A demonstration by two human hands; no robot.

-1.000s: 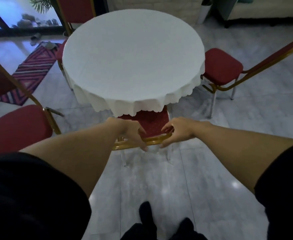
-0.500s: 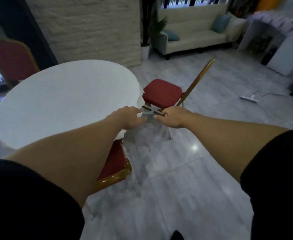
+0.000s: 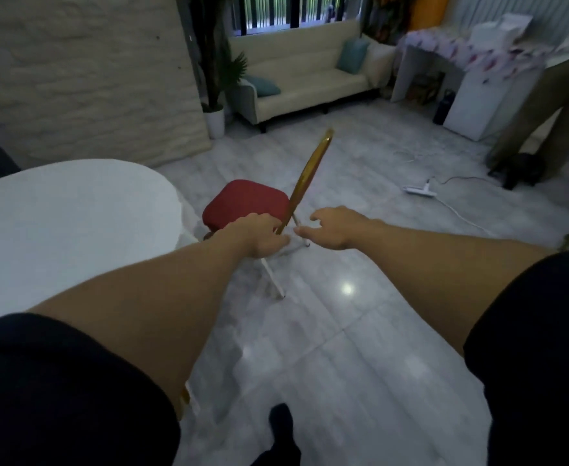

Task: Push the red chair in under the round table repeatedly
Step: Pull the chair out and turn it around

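A red chair [image 3: 246,202] with a gold frame stands just right of the round table [image 3: 74,216], which has a white cloth over it. The chair's back is seen edge-on, and its seat faces the table but is not under it. My left hand [image 3: 259,237] is stretched out with its fingers curled, overlapping the lower end of the gold back; whether it touches the frame is unclear. My right hand [image 3: 336,227] hovers just right of the chair back, fingers spread, holding nothing.
A cream sofa [image 3: 310,79] and a potted plant [image 3: 215,119] stand at the back. A white power strip [image 3: 419,190] with a cable lies on the floor to the right. Another person's legs [image 3: 538,122] are at the far right beside a white cabinet [image 3: 478,105].
I let go of the pushed-in chair at the table's near side and turned right. Both hands have now moved out to the chair on the table's right side.
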